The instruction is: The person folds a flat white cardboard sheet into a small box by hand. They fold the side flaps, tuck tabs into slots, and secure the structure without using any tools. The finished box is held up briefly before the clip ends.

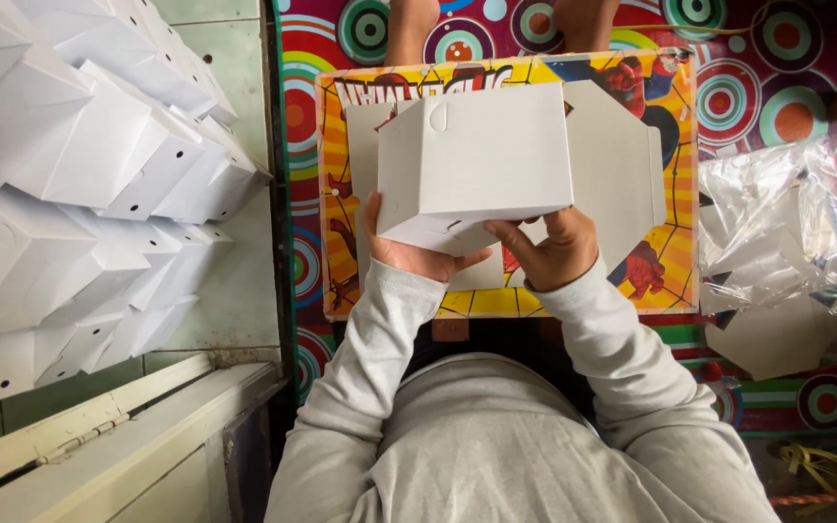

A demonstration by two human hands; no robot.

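Both hands grip a white cardboard box point(472, 160) from below, held above the colourful surface point(675, 281). Left hand point(409, 254) fingers curled under its left edge; right hand point(554, 250) fingers closed on the bottom flap. Flat blank point(622, 160) lies beneath.

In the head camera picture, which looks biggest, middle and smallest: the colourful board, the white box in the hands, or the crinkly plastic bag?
1. Colourful board
2. White box, though it is nearer the camera
3. Plastic bag

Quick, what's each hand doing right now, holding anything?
Left hand: closed on the lower left edge of the white cardboard box.
Right hand: gripping the same box from below on its right.
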